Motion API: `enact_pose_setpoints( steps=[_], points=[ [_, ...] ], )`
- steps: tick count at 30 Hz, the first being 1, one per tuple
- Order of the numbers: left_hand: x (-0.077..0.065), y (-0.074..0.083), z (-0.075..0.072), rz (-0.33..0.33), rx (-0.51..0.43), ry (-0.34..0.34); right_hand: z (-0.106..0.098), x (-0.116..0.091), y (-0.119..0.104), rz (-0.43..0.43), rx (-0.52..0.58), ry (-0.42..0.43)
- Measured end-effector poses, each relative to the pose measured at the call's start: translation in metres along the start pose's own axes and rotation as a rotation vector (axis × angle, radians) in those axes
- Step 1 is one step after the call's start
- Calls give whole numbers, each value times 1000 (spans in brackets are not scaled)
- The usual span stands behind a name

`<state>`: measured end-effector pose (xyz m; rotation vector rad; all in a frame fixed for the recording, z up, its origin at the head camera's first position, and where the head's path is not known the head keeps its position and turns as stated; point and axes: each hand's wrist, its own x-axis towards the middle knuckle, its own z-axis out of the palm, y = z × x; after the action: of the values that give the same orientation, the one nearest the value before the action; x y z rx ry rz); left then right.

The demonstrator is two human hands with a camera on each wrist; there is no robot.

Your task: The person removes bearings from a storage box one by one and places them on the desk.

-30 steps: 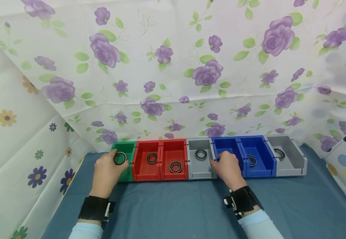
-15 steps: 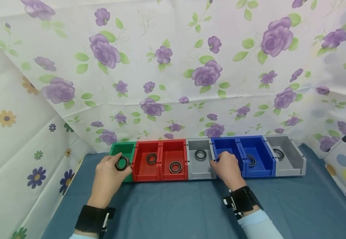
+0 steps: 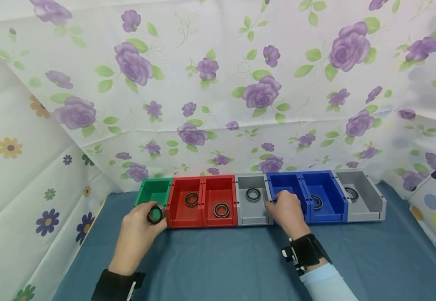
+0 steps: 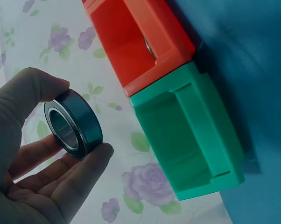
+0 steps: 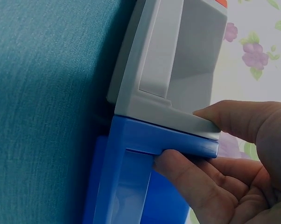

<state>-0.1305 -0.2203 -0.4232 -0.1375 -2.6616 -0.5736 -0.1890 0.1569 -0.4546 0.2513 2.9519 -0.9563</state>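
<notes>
My left hand (image 3: 139, 228) pinches a ball bearing (image 4: 87, 116) between thumb and fingertips. In the head view the bearing overlaps the front of the green bin (image 3: 154, 190), and in the left wrist view that bin's inside shows no bearing. My right hand (image 3: 287, 211) grips the adjoining walls of the middle grey bin (image 3: 253, 220) and the blue bin (image 3: 283, 179) beside it, thumb on the grey side, fingers on the blue. A bearing (image 3: 247, 195) lies in the grey bin. My hand hides part of the blue bin's inside.
Two red bins (image 3: 185, 222) stand between green and grey, each with a bearing (image 3: 216, 211). Right of my right hand, another blue bin (image 3: 327, 192) and an end grey bin (image 3: 370, 196) hold one bearing each. Blue cloth (image 3: 218, 263) covers the table; a flowered sheet (image 3: 218, 104) hangs behind.
My left hand has drawn back toward me with the bearing, from over the green bin to its front edge. The right hand keeps its place on the bin walls.
</notes>
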Motion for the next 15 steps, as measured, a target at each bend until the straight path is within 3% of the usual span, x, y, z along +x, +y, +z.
enact_pose_setpoints(
  steps=[5,15],
  points=[
    [-8,-3,2,-2,-1,-21,1,1,0,7,6,-1],
    [-24,-18,10,-114,-9,-152,1,2,1,9,4,-1]
  ],
)
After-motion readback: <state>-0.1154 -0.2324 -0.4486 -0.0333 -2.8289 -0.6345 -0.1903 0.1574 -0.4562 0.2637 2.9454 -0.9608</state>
